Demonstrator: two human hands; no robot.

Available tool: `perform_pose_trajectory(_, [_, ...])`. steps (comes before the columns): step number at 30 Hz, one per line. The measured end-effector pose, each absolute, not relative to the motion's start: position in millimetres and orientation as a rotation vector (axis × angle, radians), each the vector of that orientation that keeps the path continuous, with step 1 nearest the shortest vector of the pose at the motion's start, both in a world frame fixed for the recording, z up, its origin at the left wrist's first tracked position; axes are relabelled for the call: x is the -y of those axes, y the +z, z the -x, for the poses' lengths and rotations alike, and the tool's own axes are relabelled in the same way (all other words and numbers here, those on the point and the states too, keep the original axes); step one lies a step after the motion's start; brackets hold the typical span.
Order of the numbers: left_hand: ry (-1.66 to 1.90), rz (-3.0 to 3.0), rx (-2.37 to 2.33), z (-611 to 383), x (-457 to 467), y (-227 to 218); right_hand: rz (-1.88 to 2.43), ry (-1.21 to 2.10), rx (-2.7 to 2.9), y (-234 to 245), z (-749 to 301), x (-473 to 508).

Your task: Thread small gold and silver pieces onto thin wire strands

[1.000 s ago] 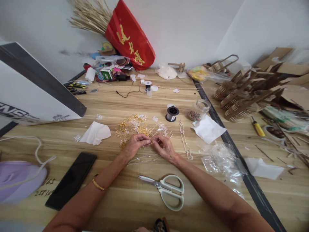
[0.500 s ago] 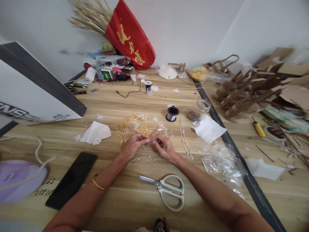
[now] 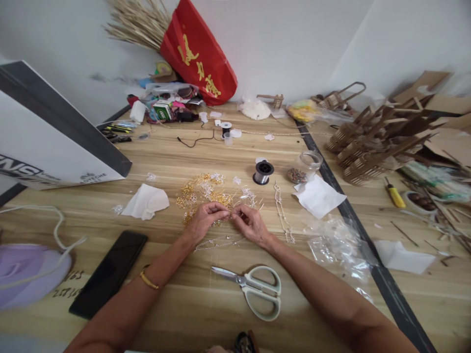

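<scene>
Nearest on the wooden tabletop [image 3: 176, 314], a pair of scissors [image 3: 240, 281] with pale handles lies with its blades pointing left, and a black smartphone [image 3: 108, 274] rests at a slant beside the left forearm, which wears a gold-coloured bracelet [image 3: 149, 280]. Farther left sits a lilac object [image 3: 33, 274] with a pale cord across it. Just beyond the scissors, a thin beaded chain [image 3: 218, 244] stretches between the wrists. Over it the left hand [image 3: 204, 220] and the right hand [image 3: 251, 223] meet, each with thumb and forefinger pressed together in a pinch; whatever sits between the fingertips is too small to make out. A loose heap of gold and silver jewellery findings [image 3: 221, 197] spreads just behind the fingers, partly hidden by the left hand. Right of the right hand, a second beaded chain [image 3: 278, 205] lies in a long loop, with crumpled clear plastic bags [image 3: 338, 242] and a white paper sheet [image 3: 319, 196] farther right. Beyond stand a spool of wire [image 3: 262, 174] and a clear jar [image 3: 304, 169] with small coloured beads in it. Small woven baskets [image 3: 362, 147] crowd the far right, and a red bag [image 3: 200, 56] leans against the wall at the back.
</scene>
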State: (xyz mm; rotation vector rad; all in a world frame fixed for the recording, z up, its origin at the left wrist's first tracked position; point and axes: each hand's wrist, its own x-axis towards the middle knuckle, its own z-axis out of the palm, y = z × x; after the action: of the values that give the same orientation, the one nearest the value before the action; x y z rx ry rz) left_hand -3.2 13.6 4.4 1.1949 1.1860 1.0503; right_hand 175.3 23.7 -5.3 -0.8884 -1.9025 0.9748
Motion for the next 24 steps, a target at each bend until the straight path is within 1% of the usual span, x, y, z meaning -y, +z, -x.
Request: perform_pose_trajectory(24, [1.022,-1.297,-1.271,-4,-10,18,0.924,0.965,1.901,-7,-175,-25])
